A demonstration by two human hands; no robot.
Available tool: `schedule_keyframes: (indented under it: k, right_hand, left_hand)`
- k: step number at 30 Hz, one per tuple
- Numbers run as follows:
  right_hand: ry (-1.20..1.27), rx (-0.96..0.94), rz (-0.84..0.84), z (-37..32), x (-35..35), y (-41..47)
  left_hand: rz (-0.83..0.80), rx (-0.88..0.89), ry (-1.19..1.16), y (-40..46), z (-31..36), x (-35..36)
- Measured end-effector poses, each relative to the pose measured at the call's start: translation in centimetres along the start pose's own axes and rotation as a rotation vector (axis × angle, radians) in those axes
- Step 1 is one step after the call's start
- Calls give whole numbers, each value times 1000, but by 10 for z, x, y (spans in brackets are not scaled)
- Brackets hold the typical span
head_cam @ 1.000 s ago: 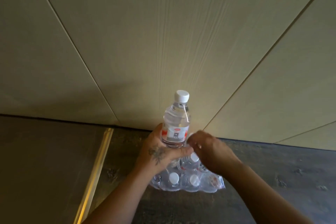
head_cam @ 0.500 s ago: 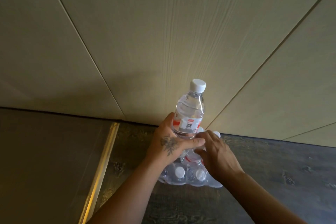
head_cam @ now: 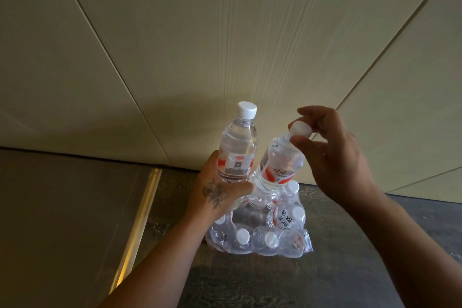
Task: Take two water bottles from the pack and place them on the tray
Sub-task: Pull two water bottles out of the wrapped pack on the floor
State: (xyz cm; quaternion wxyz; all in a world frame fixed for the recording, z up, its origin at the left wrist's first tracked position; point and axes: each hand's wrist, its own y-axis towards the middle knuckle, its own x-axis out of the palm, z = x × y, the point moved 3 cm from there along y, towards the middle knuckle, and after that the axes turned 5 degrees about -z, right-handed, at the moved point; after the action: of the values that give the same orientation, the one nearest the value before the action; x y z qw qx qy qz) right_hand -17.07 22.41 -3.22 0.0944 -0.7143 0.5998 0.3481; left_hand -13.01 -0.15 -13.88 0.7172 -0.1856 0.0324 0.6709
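Note:
A shrink-wrapped pack of water bottles [head_cam: 260,235] stands on the dark floor against the wall. My left hand [head_cam: 217,195] grips a clear bottle [head_cam: 237,147] with a white cap and red-white label, held upright above the pack. My right hand [head_cam: 332,155] pinches the white cap of a second bottle [head_cam: 280,165], which tilts to the right with its base still down in the torn wrap. Several white caps show through the plastic. No tray is in view.
A beige panelled wall [head_cam: 225,45] rises right behind the pack. A brass floor strip [head_cam: 140,217] runs diagonally on the left, dividing a smooth brown floor [head_cam: 62,220] from the dark wood floor [head_cam: 337,257].
My right hand has risen from among the pack's caps, pulling a second bottle up by its cap. The left hand keeps the first bottle upright, a little to the left.

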Motion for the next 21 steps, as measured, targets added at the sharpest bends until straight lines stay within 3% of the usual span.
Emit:
schedule_keyframes:
  k: [10,21]
  right_hand:
    - [13,-138,-33,-10,-4,3]
    - [133,8,-60,15,21,4]
  left_hand:
    - [-21,-42,-54,2,5,3]
    - [-16,-16,-170,1,11,3]
